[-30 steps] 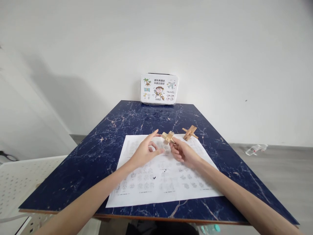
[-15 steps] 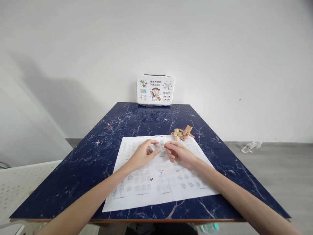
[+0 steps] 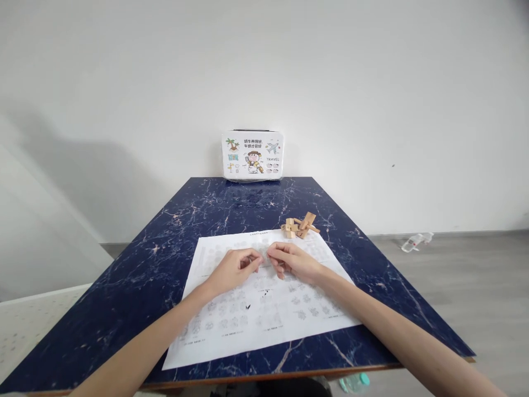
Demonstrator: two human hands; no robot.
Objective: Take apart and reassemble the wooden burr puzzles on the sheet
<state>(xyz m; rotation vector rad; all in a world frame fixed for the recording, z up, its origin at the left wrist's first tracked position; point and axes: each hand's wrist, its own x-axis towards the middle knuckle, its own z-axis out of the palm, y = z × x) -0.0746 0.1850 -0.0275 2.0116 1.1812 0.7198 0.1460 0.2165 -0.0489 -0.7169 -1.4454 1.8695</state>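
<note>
A large white printed sheet [image 3: 264, 325] lies on the table with rows of small grey drawings on it. My left hand [image 3: 235, 268] hovers over its upper middle, thumb and fingers brought together. Facing it, my right hand [image 3: 296, 261] has its fingers curled and the thumb against them. A small gap parts the two hands. Whether anything tiny sits in either pinch I cannot make out. Just beyond my right hand, wooden puzzle pieces [image 3: 306, 225] rest in a cluster at the sheet's top right corner. Small black marks [image 3: 248, 307] show on the sheet.
At the far end of the dark blue marbled table [image 3: 231, 212], a white cartoon-printed case [image 3: 253, 156] stands against the wall. One clear plastic bottle [image 3: 416, 241] lies on the floor at right. Another bottle with a green cap [image 3: 354, 382] is below the near edge.
My left hand's fingers have closed toward the thumb from a wider curve. My right hand stays curled near it. The whole view has shifted slightly, with the table appearing further left.
</note>
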